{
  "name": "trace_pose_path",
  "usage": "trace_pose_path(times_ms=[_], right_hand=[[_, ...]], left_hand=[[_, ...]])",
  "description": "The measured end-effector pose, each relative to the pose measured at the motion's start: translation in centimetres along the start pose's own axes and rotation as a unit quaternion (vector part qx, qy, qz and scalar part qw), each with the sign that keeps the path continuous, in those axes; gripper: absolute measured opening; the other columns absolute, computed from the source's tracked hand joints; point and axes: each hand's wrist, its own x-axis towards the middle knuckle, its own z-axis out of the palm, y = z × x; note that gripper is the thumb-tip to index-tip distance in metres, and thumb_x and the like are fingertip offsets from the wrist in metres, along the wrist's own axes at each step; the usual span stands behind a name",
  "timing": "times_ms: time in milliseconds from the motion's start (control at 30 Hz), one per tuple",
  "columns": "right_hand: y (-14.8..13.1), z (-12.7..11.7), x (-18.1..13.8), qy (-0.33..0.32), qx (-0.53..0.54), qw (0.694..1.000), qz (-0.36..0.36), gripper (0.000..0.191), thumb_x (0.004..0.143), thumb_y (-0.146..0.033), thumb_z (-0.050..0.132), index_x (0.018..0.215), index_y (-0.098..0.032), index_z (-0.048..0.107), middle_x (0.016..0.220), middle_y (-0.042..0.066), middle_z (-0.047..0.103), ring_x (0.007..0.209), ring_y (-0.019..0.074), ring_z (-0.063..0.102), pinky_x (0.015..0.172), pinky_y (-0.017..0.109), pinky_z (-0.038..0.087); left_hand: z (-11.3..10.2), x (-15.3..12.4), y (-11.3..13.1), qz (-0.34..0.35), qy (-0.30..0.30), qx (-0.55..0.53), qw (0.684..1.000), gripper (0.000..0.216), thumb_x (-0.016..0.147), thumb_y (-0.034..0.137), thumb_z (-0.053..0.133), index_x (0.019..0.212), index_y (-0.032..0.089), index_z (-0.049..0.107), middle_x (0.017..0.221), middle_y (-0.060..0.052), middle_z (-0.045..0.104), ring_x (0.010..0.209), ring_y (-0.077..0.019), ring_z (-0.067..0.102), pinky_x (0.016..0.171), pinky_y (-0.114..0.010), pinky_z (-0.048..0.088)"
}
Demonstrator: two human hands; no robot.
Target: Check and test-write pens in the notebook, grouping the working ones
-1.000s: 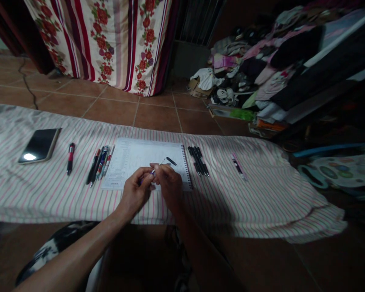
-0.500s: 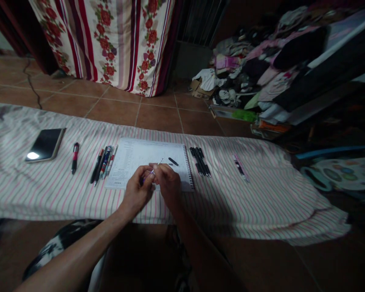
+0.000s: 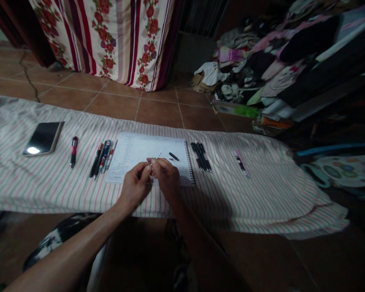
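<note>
Over the lower part of a spiral notebook (image 3: pixel 134 148), my two hands meet with fingers pinched. My left hand (image 3: pixel 136 178) is closed round the lower end of a slim pale pen refill (image 3: pixel 158 155). The thumb and fingers of my right hand (image 3: pixel 166 174) grip the same piece higher up, and its thin tip sticks out toward the page. My fingers hide most of it. On the page just beyond my right hand lies a black pen barrel piece (image 3: pixel 174 156), with a tiny dark part (image 3: pixel 171 159) beside it.
Several pens (image 3: pixel 101 160) lie left of the notebook, and several black pens (image 3: pixel 201 157) right of it. A red-and-black pen (image 3: pixel 74 152) and a tablet (image 3: pixel 44 138) are farther left. A pink-and-black pen packet (image 3: pixel 241 164) lies right on the striped cloth (image 3: pixel 261 194).
The whole view has shifted slightly, so the table appears a little higher. My hands stay together, with the refill tilted slightly differently between the fingers.
</note>
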Motion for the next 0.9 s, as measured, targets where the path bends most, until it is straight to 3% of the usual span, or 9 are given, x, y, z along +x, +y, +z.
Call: trace_pose_path(times_ms=[400, 567, 733, 900], right_hand=[[0.0, 0.2, -0.1, -0.019, -0.018, 1.000, -0.004, 0.027, 0.086, -0.028, 0.046, 0.076, -0.017, 0.069, 0.078, 0.005, 0.068, 0.074, 0.0144, 0.062, 0.067, 0.026, 0.047], [0.6, 0.5, 0.1, -0.018, -0.008, 1.000, 0.022, 0.023, 0.084, -0.028, 0.048, 0.088, -0.019, 0.068, 0.090, 0.005, 0.070, 0.081, 0.0148, 0.064, 0.069, 0.026, 0.050], [0.7, -0.6, 0.2, -0.034, 0.018, 0.997, 0.060, 0.031, 0.084, -0.035, 0.047, 0.105, -0.018, 0.062, 0.091, 0.006, 0.069, 0.071, 0.0148, 0.065, 0.062, 0.027, 0.052], [2.4, -2.7, 1.0, 0.041, 0.005, 0.997, 0.068, 0.032, 0.080, -0.034, 0.051, 0.105, -0.016, 0.060, 0.085, 0.006, 0.066, 0.057, 0.0110, 0.061, 0.051, 0.023, 0.049]], left_hand=[[0.4, -0.2, 0.0, -0.027, 0.037, -0.014, 0.999, 0.021, 0.077, 0.034, 0.053, 0.072, 0.015, 0.062, 0.059, 0.003, 0.053, 0.057, -0.0109, 0.045, 0.054, -0.022, 0.037], [0.8, 0.1, 0.0, -0.033, 0.054, -0.054, 0.997, 0.019, 0.076, 0.033, 0.054, 0.073, 0.015, 0.061, 0.061, 0.002, 0.055, 0.058, -0.0109, 0.047, 0.055, -0.022, 0.038], [1.0, 0.2, 0.1, -0.024, 0.073, -0.040, 0.996, 0.018, 0.077, 0.032, 0.054, 0.072, 0.016, 0.060, 0.057, 0.003, 0.052, 0.054, -0.0095, 0.045, 0.051, -0.020, 0.037], [0.6, 0.5, -0.3, -0.008, 0.077, -0.017, 0.997, 0.022, 0.080, 0.035, 0.052, 0.075, 0.016, 0.061, 0.057, 0.003, 0.050, 0.052, -0.0094, 0.044, 0.050, -0.021, 0.036]])
